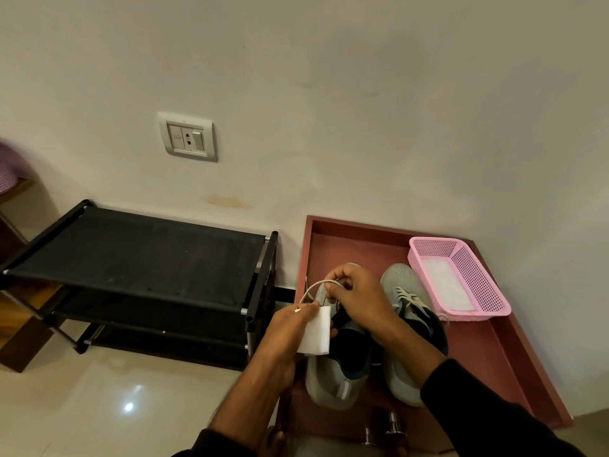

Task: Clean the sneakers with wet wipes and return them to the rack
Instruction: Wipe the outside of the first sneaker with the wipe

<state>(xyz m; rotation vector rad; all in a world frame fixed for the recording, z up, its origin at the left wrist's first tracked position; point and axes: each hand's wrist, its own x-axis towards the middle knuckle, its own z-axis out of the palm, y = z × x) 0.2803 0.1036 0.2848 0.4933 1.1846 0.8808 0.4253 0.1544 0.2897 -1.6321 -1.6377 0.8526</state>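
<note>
Holding a lace and wipe over the left sneaker, both hands busy above the red surface.

Left to right: black rack (138, 255) stands against the wall, tiers bare; socket (188, 137) on the wall above it. Left hand (290, 328) pinches one end of the lace (313, 288) between fingertips and has a folded white wipe (316, 331) pressed under the thumb. Right hand (356, 291) is curled round the other part of the lace, just above the left sneaker (336, 377). Right sneaker (408, 324) lies beside it, touching, toes toward the wall. Both sit on the surface (507, 367), beside the rack. Pink basket (461, 278) at the far right corner holds something white.
</note>
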